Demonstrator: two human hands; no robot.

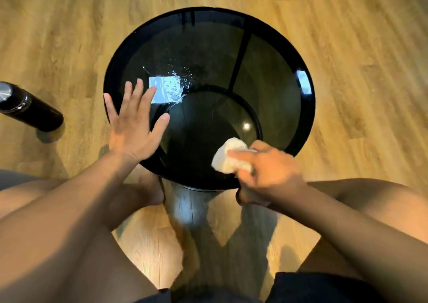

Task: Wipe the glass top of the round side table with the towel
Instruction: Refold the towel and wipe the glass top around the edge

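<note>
I am clenching my right hand around the bunched towel, pressing it onto the glass near the rim. My left hand is lying flat, fingers spread. Droplets are sitting just beyond those fingertips. The towel looks soft and light; the wet glass is probably slippery.

Round dark glass-topped side table on wood floor, water droplets, white towel, black bottle on floor
</note>
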